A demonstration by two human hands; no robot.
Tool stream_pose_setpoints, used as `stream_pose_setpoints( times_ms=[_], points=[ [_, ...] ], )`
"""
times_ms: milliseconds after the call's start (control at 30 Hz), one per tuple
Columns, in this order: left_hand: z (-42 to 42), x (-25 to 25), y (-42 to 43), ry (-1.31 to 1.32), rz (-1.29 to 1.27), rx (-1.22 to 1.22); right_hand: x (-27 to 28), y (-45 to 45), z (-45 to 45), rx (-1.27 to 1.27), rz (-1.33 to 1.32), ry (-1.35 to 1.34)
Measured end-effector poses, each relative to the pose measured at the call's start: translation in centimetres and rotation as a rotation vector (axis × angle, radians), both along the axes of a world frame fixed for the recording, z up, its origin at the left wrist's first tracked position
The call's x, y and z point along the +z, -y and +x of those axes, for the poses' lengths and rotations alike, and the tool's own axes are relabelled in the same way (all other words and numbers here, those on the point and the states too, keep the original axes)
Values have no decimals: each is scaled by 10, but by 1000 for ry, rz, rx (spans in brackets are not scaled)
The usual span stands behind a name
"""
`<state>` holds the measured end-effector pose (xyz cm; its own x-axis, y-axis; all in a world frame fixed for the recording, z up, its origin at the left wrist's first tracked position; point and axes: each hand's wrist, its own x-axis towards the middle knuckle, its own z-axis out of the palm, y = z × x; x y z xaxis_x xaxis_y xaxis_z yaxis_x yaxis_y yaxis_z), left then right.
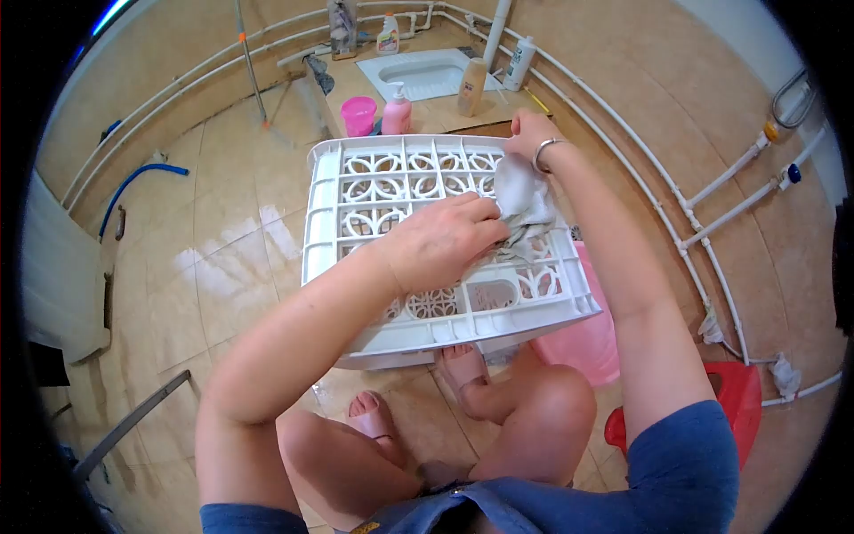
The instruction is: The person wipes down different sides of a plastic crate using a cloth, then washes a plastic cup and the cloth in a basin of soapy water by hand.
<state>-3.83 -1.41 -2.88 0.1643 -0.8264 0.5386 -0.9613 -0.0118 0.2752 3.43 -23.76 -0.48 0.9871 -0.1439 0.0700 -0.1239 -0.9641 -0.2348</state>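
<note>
A white plastic basket (325, 231) with a petal-pattern lattice is held up in front of my knees, its openwork face toward me. My left hand (442, 242) is closed on a damp-looking grey-white cloth (531, 212), pressing it to the lattice right of the middle. At the far right corner, my right hand (531, 133), with a bracelet at the wrist, grips the basket's rim. Part of the lattice is hidden beneath the cloth and my left forearm.
A pink basin (583, 334) sits below the basket's right side, near a red plastic stool (734, 400). Beyond stand a pink cup (358, 116), a pink pump bottle (397, 114) and a tan bottle (471, 87) beside a squat toilet (418, 73). White pipes (614, 120) line the wall.
</note>
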Motion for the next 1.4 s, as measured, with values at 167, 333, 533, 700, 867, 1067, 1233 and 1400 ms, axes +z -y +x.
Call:
stream_pose_setpoints(
  times_ms=[167, 333, 533, 700, 867, 1067, 1233, 1400],
  points=[
    [0, 0, -1, -3, 42, 7, 4, 11, 19, 68, -9, -188],
    [-2, 1, -1, -6, 63, 22, 1, 3, 15, 176, -229, -90],
    [-3, 2, -2, -25, 77, 33, -17, 19, 20, 174, -333, -1],
    [-1, 2, -1, -49, 73, 66, -35, 64, -8, 13, 444, 429],
    [1, 2, 0, -11, 78, 65, -22, 30, -21, 130, 311, 515],
    [1, 0, -4, -38, 59, 58, -28, -7, -41, 112, -212, 333],
    [-1, -2, -1, -31, 4, 58, -25, -20, -28, 60, -419, 227],
    [1, 1, -1, -36, 60, 64, -26, -41, -13, 112, -186, 168]
  ],
)
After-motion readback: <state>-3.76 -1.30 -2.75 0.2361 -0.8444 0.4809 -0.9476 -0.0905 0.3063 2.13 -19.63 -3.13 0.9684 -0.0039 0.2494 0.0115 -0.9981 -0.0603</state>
